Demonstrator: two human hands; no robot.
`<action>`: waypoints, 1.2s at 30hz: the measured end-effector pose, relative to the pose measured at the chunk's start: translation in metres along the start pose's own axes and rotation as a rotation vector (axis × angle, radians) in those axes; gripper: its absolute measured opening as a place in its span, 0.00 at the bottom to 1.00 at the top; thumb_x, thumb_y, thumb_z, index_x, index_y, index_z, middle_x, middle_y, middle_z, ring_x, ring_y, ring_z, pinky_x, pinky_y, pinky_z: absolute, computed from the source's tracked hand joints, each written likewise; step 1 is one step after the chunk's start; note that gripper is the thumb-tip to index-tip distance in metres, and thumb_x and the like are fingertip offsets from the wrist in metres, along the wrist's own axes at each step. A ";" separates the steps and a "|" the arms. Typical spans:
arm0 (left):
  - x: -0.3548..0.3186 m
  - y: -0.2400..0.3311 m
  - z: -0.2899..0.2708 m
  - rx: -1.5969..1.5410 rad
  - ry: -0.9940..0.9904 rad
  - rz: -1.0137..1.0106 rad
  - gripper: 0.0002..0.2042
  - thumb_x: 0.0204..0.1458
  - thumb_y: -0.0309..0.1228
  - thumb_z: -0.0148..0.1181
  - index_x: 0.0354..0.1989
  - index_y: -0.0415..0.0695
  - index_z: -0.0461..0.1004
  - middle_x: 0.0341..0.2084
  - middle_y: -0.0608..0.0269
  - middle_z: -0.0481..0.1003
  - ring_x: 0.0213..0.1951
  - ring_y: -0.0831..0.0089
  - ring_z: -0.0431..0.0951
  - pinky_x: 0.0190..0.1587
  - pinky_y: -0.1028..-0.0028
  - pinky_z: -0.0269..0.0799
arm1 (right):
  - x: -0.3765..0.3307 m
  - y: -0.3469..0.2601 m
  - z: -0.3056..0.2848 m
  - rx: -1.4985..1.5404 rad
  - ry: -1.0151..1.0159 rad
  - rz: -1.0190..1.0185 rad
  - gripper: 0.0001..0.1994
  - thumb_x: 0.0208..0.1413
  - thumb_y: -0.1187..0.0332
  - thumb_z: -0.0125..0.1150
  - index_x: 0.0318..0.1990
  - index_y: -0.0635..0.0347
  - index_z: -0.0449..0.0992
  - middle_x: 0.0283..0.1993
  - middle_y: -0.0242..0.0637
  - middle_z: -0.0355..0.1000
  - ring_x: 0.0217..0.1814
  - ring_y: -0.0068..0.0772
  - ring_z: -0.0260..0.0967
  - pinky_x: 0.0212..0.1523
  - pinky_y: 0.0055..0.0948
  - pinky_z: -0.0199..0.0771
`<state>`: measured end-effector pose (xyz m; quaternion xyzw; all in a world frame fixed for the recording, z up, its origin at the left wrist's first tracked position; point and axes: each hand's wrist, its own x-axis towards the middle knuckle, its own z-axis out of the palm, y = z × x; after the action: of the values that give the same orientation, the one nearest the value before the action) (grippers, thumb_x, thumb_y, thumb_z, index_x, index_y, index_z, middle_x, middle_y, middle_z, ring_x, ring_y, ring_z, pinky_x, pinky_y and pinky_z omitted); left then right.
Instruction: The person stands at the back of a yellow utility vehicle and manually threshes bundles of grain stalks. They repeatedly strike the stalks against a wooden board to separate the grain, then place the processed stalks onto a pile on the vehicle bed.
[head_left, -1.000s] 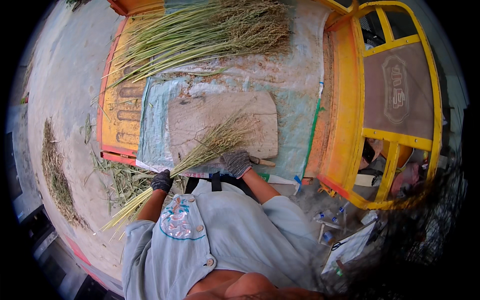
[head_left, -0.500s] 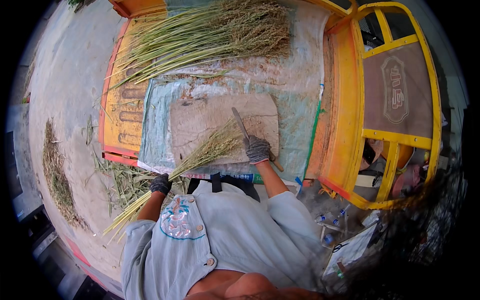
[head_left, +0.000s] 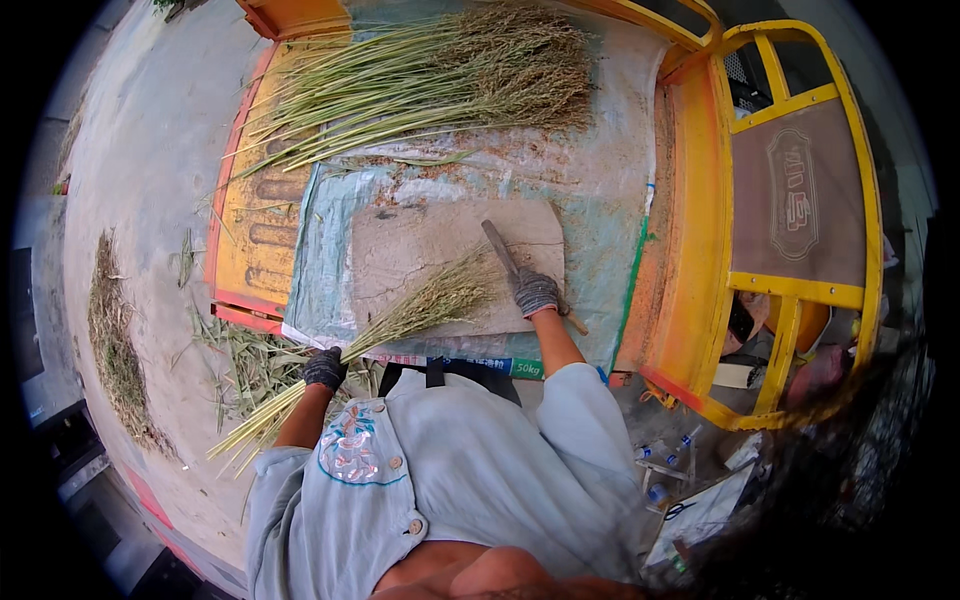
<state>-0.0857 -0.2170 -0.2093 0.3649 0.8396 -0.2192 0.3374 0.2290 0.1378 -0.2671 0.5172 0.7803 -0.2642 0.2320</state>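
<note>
Here, both gloved hands closed: left hand (head_left: 324,369) around stalk bundle (head_left: 400,322) (seed-tipped), right hand (head_left: 536,293) around blade (head_left: 500,246).

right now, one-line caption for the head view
Gloved left hand grips a bundle of dry grain stalks; gloved right hand holds a blade over it.

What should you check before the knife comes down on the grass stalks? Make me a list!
1. Left hand grips the stalk bundle: ok.
2. Right hand grips the knife: ok.
3. Seed ends lie on the board: ok.
4. Left hand away from the blade: ok, it holds the stalks off the board's edge.
5. Both hands gloved: ok.
6. Blade sharp: cannot tell.
</note>
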 end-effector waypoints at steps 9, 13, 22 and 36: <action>-0.007 -0.025 0.002 -0.145 0.060 0.018 0.14 0.45 0.39 0.54 0.39 0.49 0.73 0.37 0.47 0.74 0.41 0.52 0.75 0.43 0.57 0.70 | 0.004 0.034 0.003 0.047 0.149 0.068 0.24 0.54 0.45 0.42 0.45 0.55 0.72 0.40 0.51 0.72 0.42 0.54 0.70 0.44 0.49 0.69; -0.026 -0.087 0.035 -0.155 0.111 -0.018 0.16 0.47 0.41 0.54 0.43 0.51 0.73 0.36 0.48 0.75 0.39 0.51 0.75 0.43 0.58 0.70 | 0.004 0.043 -0.004 0.233 0.228 0.392 0.25 0.53 0.44 0.43 0.45 0.55 0.73 0.43 0.51 0.72 0.44 0.55 0.70 0.46 0.49 0.68; 0.009 0.009 -0.017 -0.383 -0.152 0.334 0.24 0.39 0.50 0.64 0.35 0.41 0.76 0.27 0.49 0.76 0.32 0.55 0.76 0.38 0.62 0.70 | -0.024 0.034 0.020 0.467 0.715 0.191 0.22 0.57 0.50 0.44 0.35 0.62 0.74 0.31 0.57 0.70 0.34 0.59 0.68 0.35 0.50 0.67; 0.028 0.126 0.006 -1.159 -0.672 0.143 0.29 0.47 0.62 0.50 0.27 0.43 0.72 0.14 0.62 0.69 0.16 0.71 0.66 0.21 0.68 0.65 | -0.099 -0.015 0.060 -0.168 0.074 -0.534 0.17 0.54 0.52 0.47 0.38 0.53 0.74 0.31 0.45 0.74 0.35 0.48 0.72 0.40 0.45 0.67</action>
<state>-0.0014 -0.1272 -0.2495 0.0914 0.6448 0.1879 0.7353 0.2560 0.0260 -0.2471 0.2814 0.9161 -0.2313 0.1676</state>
